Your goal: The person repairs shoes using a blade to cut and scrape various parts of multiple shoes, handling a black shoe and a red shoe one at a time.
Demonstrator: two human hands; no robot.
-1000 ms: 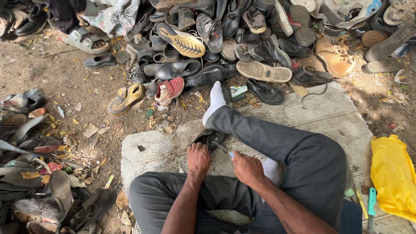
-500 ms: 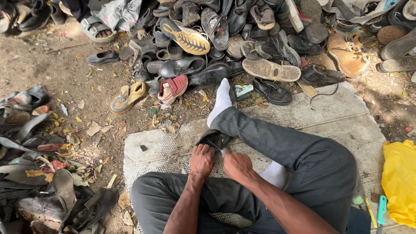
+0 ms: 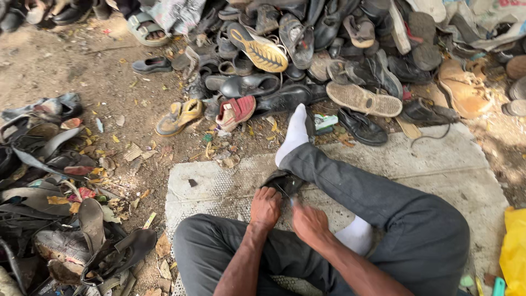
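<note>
I sit on a pale mat [image 3: 208, 186] in grey trousers and white socks, with my right leg [image 3: 350, 186] stretched toward a shoe pile. A black shoe [image 3: 284, 181] lies on the mat against that leg. My left hand [image 3: 266, 207] presses down on its near end, fingers curled over it. Just to the right, my right hand [image 3: 308, 222] is closed, and a thin pale tool [image 3: 290, 199] pokes from its fingers toward the shoe. Most of the shoe is hidden by my hands and leg.
A big heap of worn shoes and sandals [image 3: 329, 55] fills the far side. Torn soles and scraps [image 3: 60, 208] pile up at the left on bare dirt. A yellow bag [image 3: 514, 252] sits at the right edge, and a sandalled foot [image 3: 145, 30] of another person at top left.
Both hands stay on the black shoe and have drawn a little closer together. My view has dipped slightly.
</note>
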